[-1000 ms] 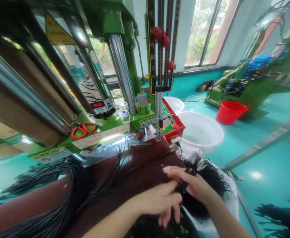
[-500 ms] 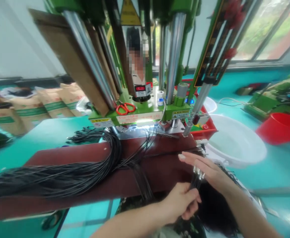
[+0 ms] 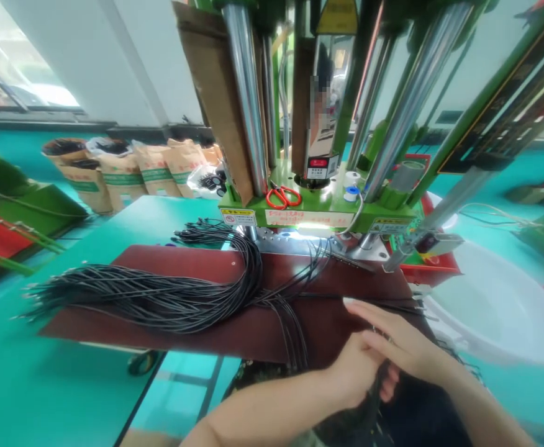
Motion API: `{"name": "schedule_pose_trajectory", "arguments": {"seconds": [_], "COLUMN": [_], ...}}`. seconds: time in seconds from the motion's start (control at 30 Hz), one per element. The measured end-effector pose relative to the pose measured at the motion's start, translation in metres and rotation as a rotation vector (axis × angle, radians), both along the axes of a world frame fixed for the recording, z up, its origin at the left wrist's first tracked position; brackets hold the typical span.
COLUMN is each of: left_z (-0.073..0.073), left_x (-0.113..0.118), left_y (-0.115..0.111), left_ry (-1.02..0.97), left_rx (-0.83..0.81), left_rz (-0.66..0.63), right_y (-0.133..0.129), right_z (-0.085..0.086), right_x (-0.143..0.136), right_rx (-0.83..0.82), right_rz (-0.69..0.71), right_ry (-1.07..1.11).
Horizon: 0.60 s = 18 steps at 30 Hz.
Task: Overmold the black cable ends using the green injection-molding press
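Note:
My left hand [image 3: 360, 372] is closed around a small bunch of black cables, whose metal ends show faintly between my hands. Fingers stretched out, my right hand [image 3: 397, 338] lies against those ends and over the left fingers. To the left, a thick bundle of black cables [image 3: 160, 295] bends in a loop on the brown board [image 3: 197, 267]. Several cables hang over the board's front edge, and others run back toward the lit metal plate of the green press [image 3: 318, 205].
Red-handled scissors [image 3: 284, 197] and a white-and-blue spool [image 3: 351, 194] rest on the press. A white basin [image 3: 500, 304] stands at the right beside a red tray [image 3: 433, 273]. Paper sacks [image 3: 118, 174] line the back left. A person's reflection appears in the press's shiny column.
The view has turned left, so the scene sits further right. My hands have come together, with the right fingers now over the cable ends and the left hand.

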<state>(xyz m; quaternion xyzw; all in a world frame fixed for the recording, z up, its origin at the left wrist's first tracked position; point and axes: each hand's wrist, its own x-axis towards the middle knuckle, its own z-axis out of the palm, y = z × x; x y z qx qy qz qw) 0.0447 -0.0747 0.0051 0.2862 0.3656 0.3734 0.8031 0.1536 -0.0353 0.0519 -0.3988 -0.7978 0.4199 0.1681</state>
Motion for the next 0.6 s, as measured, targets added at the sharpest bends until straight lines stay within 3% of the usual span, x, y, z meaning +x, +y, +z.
{"name": "schedule_pose_trajectory", "arguments": {"seconds": [0.07, 0.13, 0.23, 0.3, 0.43, 0.6], "left_z": [0.000, -0.002, -0.007, -0.012, -0.018, -0.018], "left_x": [-0.009, -0.021, -0.039, -0.046, -0.049, -0.048], "left_y": [0.008, 0.019, 0.033, 0.037, 0.036, 0.033], "left_ry": [-0.014, -0.006, 0.037, 0.056, 0.076, 0.104], "left_rx": [-0.017, -0.017, 0.022, 0.057, 0.111, 0.121], "left_rz": [0.076, 0.186, 0.318, 0.332, 0.290, 0.270], "right_y": [0.018, 0.042, 0.078, 0.094, 0.106, 0.102], "right_z": [-0.001, -0.007, -0.021, -0.030, -0.037, -0.021], "right_x": [-0.003, -0.007, -0.014, -0.020, -0.030, -0.024], "right_rx": [0.041, 0.154, 0.447, 0.520, 0.500, 0.337], "right_rz": [0.039, -0.060, -0.281, -0.281, -0.261, -0.185], "right_ry": [-0.040, -0.111, -0.475, -0.679, -0.741, -0.672]}}
